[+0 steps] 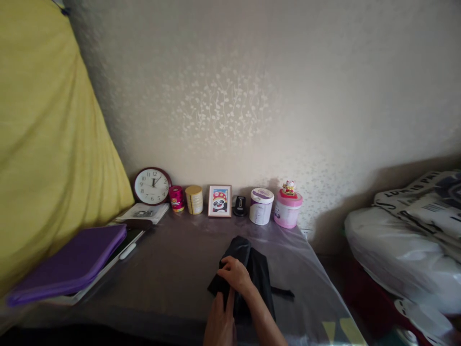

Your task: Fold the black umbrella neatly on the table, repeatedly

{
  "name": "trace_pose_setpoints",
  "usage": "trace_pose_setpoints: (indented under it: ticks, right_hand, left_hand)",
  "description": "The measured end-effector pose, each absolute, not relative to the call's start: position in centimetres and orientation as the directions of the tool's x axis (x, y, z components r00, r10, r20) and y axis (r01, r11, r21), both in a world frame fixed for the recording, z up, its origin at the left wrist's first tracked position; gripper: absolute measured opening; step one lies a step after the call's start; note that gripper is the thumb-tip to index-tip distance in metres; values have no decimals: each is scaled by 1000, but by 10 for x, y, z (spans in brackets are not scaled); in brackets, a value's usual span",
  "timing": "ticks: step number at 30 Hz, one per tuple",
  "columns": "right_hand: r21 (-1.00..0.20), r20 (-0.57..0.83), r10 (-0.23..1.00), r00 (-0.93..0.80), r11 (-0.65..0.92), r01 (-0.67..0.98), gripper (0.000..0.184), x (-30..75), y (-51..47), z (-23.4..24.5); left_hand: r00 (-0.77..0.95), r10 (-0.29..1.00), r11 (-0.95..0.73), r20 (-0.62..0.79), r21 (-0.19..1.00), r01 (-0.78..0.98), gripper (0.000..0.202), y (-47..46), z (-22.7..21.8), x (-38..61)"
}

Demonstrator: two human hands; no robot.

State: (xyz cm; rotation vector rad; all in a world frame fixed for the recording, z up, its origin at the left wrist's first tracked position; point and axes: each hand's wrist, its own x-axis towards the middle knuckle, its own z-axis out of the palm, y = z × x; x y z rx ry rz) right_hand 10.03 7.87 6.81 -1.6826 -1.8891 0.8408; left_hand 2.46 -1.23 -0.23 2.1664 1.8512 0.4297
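A black umbrella point(257, 269), its thin fabric loosely folded, lies near the front of the covered table. Its dark strap point(283, 292) sticks out to the right. My right hand point(236, 276) reaches across the umbrella from the right, fingers curled and closed on a fold. Just below it, my left hand point(220, 317) grips the near end of the fabric between thumb and fingers. The two hands almost touch. Part of the umbrella is hidden under my right hand and forearm.
Along the wall stand a clock point(152, 186), a pink can point(176, 199), a yellow-lidded jar point(194, 200), a framed panda picture point(219, 201), a small black device point(239, 205) and two tubs point(261, 206). A purple folder point(72, 262) lies left; plastic-wrapped bags point(399, 254) sit right.
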Motion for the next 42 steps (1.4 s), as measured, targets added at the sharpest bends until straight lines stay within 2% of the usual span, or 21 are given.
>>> trace_pose_setpoints:
  ticks: [4, 8, 11, 15, 27, 37, 42]
  right_hand:
    - [-715, 27, 960, -278, 213, 666, 25, 100, 62, 71]
    - [-723, 286, 897, -336, 432, 539, 23, 113, 40, 66]
    - [-645, 437, 848, -299, 527, 553, 26, 126, 37, 55]
    - [-530, 472, 813, -341, 571, 627, 26, 136, 55, 42]
    - [-433, 348, 872, -344, 475, 766, 27, 145, 135, 48]
    - [-482, 314, 936, -159, 301, 823, 28, 155, 168, 37]
    - [-508, 324, 945, 53, 126, 852, 27, 180, 160, 32]
  left_hand:
    - [144, 987, -160, 70, 390, 907, 66, -12, -1, 23]
    - [171, 982, -187, 76, 410, 893, 66, -12, -5, 22]
    - [142, 989, -147, 43, 399, 905, 70, -12, -9, 22]
    - [120, 993, -110, -3, 387, 915, 73, -10, -14, 23]
    - [72, 995, -39, -64, 417, 908, 64, -2, -20, 23]
    - [61, 989, 10, -134, 470, 883, 70, 1, -16, 23]
    - [54, 993, 2, -101, 486, 874, 70, 0, -22, 23]
